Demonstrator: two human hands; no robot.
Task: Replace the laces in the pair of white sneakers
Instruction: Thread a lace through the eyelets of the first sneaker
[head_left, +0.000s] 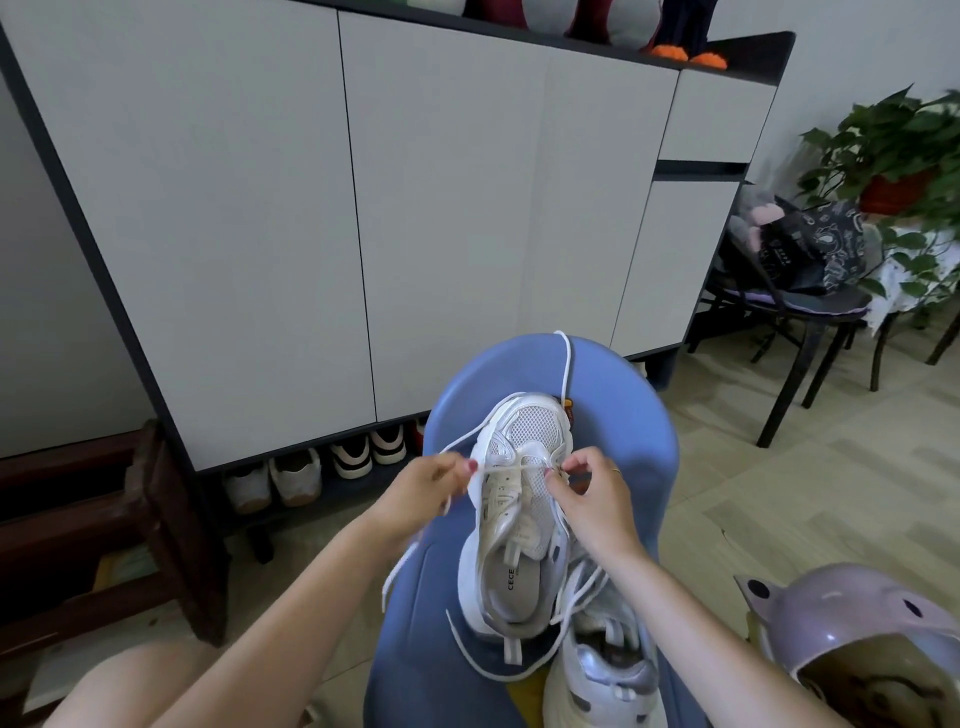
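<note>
Two white sneakers were seen on a blue plastic stool (639, 441): the upper sneaker (519, 499) lay toe-away across the seat, and the second sneaker (602, 660) lay just below it, partly overlapped. A white lace (511, 469) was stretched taut across the lowest eyelets of the upper sneaker. One end was pinched by the left hand (431, 486), fingers curled round it; the other was pinched at the right-side eyelets by the right hand (587, 491). Threading of the first row appeared to be in hand, the upper eyelets being empty. Evening out of both ends and crossing to the next eyelets would seemingly be called for. Loose lace (565, 364) trailed over the stool's far edge. One lilac helmet (852, 618) lay nearby, and four shoes (322, 467) were counted under the cabinet (260, 208).
</note>
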